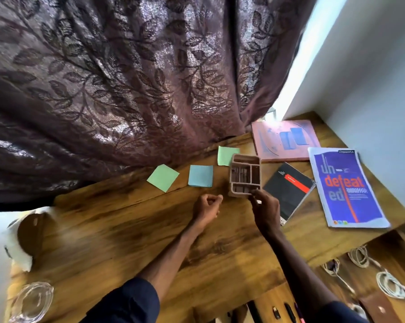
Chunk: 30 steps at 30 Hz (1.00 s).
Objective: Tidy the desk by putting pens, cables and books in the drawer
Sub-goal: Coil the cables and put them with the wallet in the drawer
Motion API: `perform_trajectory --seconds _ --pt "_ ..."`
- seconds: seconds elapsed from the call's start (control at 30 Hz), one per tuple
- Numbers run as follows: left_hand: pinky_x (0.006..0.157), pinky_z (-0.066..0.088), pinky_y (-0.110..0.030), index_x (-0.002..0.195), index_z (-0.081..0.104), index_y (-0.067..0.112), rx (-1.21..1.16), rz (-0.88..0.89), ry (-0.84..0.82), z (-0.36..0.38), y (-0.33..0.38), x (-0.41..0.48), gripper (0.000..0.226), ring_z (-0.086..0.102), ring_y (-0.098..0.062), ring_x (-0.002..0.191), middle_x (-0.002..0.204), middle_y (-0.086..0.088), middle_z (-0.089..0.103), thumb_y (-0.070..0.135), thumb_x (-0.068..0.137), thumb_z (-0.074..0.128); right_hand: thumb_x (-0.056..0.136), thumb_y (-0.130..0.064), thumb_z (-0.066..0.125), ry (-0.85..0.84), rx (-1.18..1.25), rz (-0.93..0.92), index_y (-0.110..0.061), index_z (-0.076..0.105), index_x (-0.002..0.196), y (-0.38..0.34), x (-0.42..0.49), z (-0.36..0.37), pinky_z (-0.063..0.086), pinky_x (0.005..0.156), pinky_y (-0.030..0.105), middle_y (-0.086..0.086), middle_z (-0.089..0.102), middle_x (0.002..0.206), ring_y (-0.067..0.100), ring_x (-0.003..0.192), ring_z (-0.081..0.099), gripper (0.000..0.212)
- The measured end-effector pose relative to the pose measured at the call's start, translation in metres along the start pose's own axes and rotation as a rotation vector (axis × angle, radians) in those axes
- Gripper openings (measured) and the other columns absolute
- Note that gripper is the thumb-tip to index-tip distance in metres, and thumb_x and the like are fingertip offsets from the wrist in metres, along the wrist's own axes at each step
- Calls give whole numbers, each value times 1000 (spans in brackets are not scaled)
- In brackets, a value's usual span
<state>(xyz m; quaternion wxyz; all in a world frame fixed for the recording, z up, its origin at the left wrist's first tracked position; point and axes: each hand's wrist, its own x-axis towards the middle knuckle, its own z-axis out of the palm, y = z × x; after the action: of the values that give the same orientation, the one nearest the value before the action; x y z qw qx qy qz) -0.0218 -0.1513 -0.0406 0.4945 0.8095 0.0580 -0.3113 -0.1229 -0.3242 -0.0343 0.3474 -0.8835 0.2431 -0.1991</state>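
Two hands out, left hand (pixel 207 206) fingers curled empty, right hand (pixel 265 209) fingers pinching organizer tray (pixel 245 157) rim, contents blurred

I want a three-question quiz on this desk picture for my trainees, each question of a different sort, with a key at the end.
1. How many sticky notes lie on the desk?
2. True or false: the books already lie in the drawer.
3. What does the right hand pinch? A: the near edge of the tray. B: a sticky note. C: a book.

Key
1. Three: two green, one blue.
2. False: all three are on the desk.
3. A.
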Motion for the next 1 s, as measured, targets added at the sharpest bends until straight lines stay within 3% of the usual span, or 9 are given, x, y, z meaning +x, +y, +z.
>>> perform_trajectory --seconds 0.13,0.23,0.3,0.37,0.5,0.6,0.7,0.87,1.0 --pt "78 58 -42 102 68 20 -37 38 -79 21 8 0 81 67 -21 81 90 -4 73 93 71 51 81 -10 82 -22 2 30 -15 78 95 3 -27 -25 58 67 32 -2 76 98 14 82 73 16" --pt "81 58 -45 90 69 17 -49 73 -164 34 14 -3 89 66 -21 79 79 2 68 99 60 52 80 -7 83 -2 43 69 -13 78 95 9 -45 -51 60 71 34 -8 75 97 9 84 72 17" --pt "80 53 -35 91 68 23 -65 100 -248 40 21 -13 73 65 -13 84 89 9 70 91 66 61 81 -5 81 18 57 72 -12 79 96 13 -58 -72 58 75 31 -7 76 99 5 88 72 17" --pt "80 57 -26 107 74 15 -152 96 -380 50 26 -22 53 71 -16 95 104 2 76 61 80 76 83 -5 79 44 63 75 -11 79 99 19 -72 -91 57 77 29 -6 75 101 3 92 71 17" --pt "76 63 -37 110 73 -3 -188 104 -524 88 30 -49 32 73 -23 83 106 -16 76 16 86 81 82 0 78 95 119 171 -9 78 101 33 -106 -129 61 71 28 -4 73 101 5 90 71 21" --pt "58 59 -29 106 73 0 -175 54 -596 116 26 -66 27 72 -19 70 105 -19 75 15 86 81 81 6 73 134 125 229 -12 77 102 38 -130 -153 59 66 23 -6 72 101 3 90 71 28" --pt "62 61 -31 114 69 -7 -142 23 -611 145 24 -83 37 72 -25 79 110 -23 74 16 87 80 86 4 67 174 174 310 -16 71 111 44 -154 -177 56 76 16 -6 72 109 -4 97 69 32" --pt "56 59 -24 107 71 4 0 92 -667 194 20 -122 20 71 -9 63 104 -17 73 13 89 76 92 -19 68 274 484 620 -24 58 120 75 -204 -211 59 85 32 1 71 116 12 105 70 31" --pt "58 59 -27 114 72 6 146 179 -681 234 10 -164 46 73 -13 72 103 -13 77 29 77 89 79 -49 77 330 455 807 -25 68 113 119 -247 -239 62 75 42 1 76 100 18 89 75 42"
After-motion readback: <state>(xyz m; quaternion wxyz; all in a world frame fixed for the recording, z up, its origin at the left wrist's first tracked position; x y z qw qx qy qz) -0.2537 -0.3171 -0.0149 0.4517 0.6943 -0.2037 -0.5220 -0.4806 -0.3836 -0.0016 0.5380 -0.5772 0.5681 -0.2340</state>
